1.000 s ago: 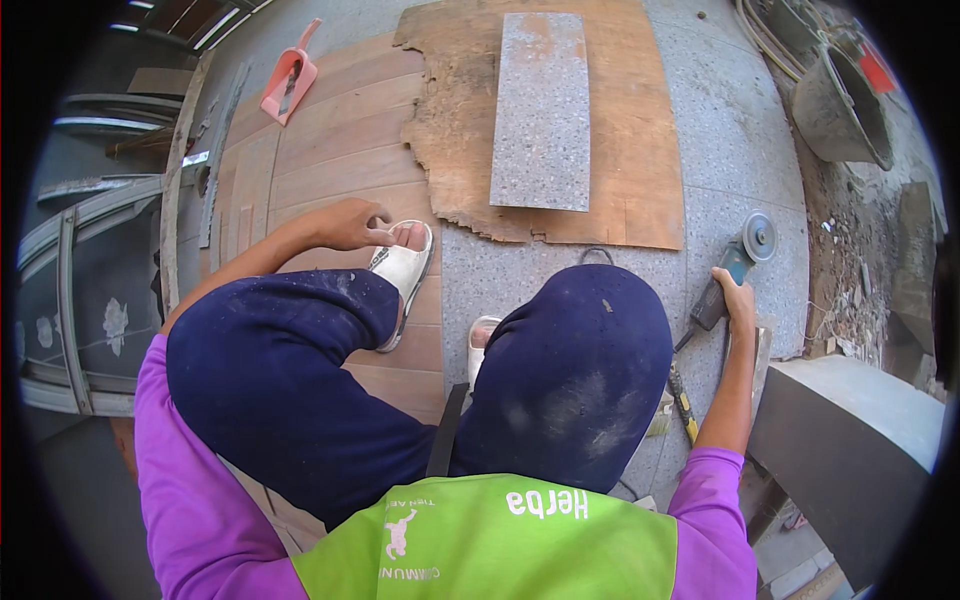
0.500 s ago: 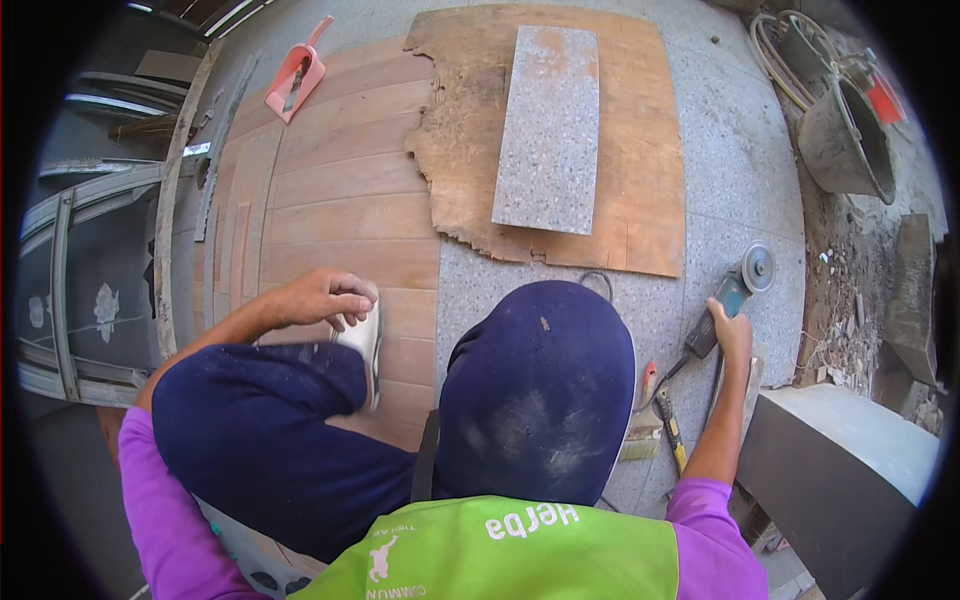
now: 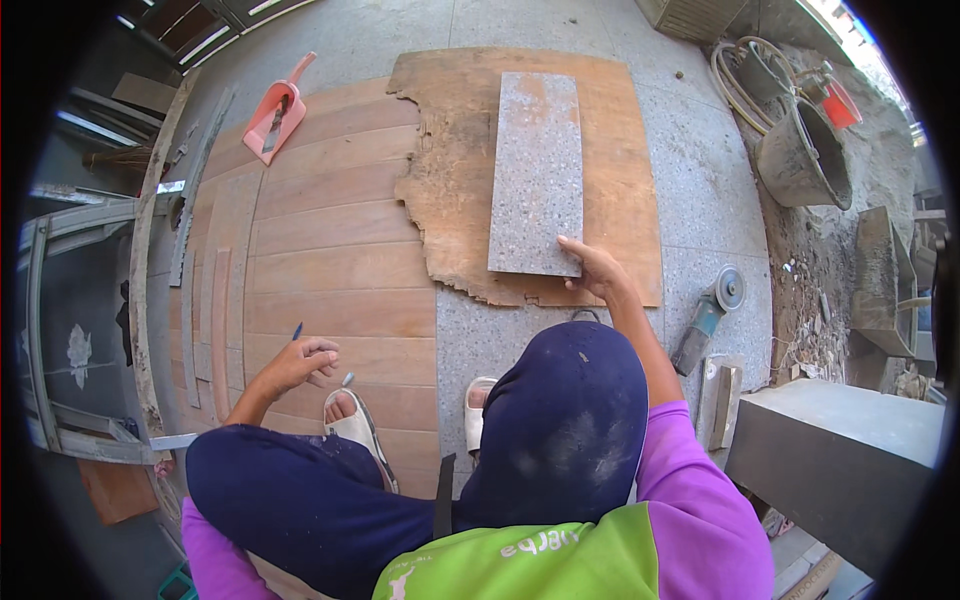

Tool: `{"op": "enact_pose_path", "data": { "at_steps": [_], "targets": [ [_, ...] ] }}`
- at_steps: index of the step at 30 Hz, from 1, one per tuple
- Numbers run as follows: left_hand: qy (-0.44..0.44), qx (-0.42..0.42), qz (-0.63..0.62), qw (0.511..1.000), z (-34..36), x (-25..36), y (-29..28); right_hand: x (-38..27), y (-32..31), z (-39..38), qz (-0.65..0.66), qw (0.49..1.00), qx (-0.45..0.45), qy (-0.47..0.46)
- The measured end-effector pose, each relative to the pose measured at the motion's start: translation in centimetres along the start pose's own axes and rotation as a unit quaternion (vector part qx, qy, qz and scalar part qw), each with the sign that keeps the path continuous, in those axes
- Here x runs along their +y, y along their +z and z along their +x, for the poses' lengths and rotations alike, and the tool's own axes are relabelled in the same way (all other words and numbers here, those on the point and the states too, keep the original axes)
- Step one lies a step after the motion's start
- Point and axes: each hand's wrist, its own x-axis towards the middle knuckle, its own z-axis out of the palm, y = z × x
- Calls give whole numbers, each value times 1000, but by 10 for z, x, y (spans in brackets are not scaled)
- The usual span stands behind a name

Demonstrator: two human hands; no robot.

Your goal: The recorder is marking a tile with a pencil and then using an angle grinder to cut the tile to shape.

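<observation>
My right hand (image 3: pixel 597 272) grips the lower right corner of a long grey speckled terrazzo tile (image 3: pixel 535 170), thumb on its face and fingers at its near edge. Reddish dust marks the tile's far end. It lies on a worn plywood sheet (image 3: pixel 620 200) with a ragged left side. My left hand (image 3: pixel 302 364) hangs over the wood-look floor beside my left foot, fingers loosely bent and apart. Close by are a blue pen-like tip (image 3: pixel 297 330) and a small grey piece (image 3: pixel 347 379). An angle grinder (image 3: pixel 705 318) lies on the floor to the right.
A pink dustpan (image 3: pixel 276 120) holding a blade-like tool rests at the far left. Buckets (image 3: pixel 800 160) and a hose stand at the far right by rubble. A dark block (image 3: pixel 840 440) stands near right, beside short boards (image 3: pixel 725 405). Metal frames (image 3: pixel 45 330) line the left.
My right hand has let go of the grinder, moved left and forward, and taken hold of the tile's corner. My left hand has drawn back, uncovering the blue tip. The view has shifted.
</observation>
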Motion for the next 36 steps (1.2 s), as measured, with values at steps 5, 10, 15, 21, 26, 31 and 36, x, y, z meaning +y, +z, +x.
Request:
{"op": "enact_pose_path", "data": {
  "at_steps": [5, 10, 15, 21, 26, 31, 36],
  "targets": [
    [-19, 14, -38, 999, -22, -13, -8, -36, 73, -32, -196, 956, 82, -202],
    [-34, 3, 12, 999, -7, -14, -18, -41, 103, -6, -269, 928, 129, -223],
    [-8, 23, 17, 1000, 10, -1, -26, -75, 65, -46, 4, 984, 18, -177],
    [-31, 10, 33, 999, 22, -5, -21, -55, 13, -84, -16, 978, 40, -202],
    [-28, -4, 33, 999, 43, -3, -20, -36, -55, -92, -24, 981, 82, -176],
    [-3, 17, 82, 997, 50, -21, -29, 5, -96, -57, -67, 985, 79, -141],
    [34, -12, 121, 992, 76, -7, -21, 30, -113, -65, -188, 940, 190, -211]
  ]
}}
